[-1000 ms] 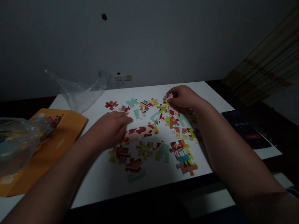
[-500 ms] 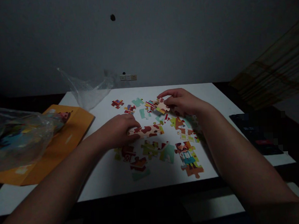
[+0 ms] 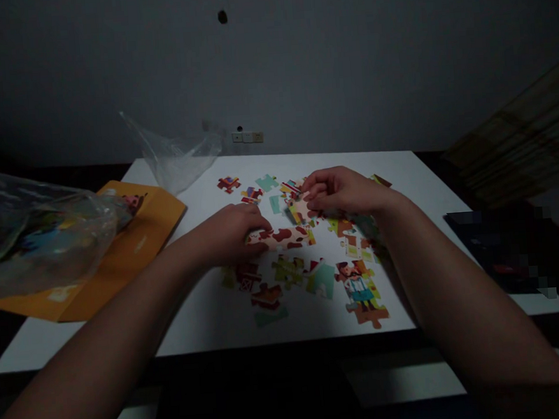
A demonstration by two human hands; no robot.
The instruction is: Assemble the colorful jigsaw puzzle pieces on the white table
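Observation:
Colourful jigsaw pieces lie scattered on a white table [image 3: 201, 323]. My left hand [image 3: 230, 232] rests palm down, its fingers pressed on the left end of a joined strip with brown patches [image 3: 286, 237]. My right hand [image 3: 343, 191] pinches a pale puzzle piece [image 3: 298, 209] just above the right end of that strip. Loose pieces surround both hands: a red one [image 3: 228, 183] and a teal one [image 3: 267, 183] at the back, a joined figure with blue clothes [image 3: 360, 291] at the front right.
An orange envelope [image 3: 120, 259] lies at the table's left. A crumpled clear plastic bag [image 3: 175, 159] stands behind it, and another clear bag [image 3: 32, 233] fills the left foreground. A dark flat object [image 3: 497, 245] lies at the table's right edge. A wall socket [image 3: 247, 137] is behind.
My right hand has carried the pale piece from the far right of the pile inward and down, close to the brown-patched strip. My left hand has stayed on the strip.

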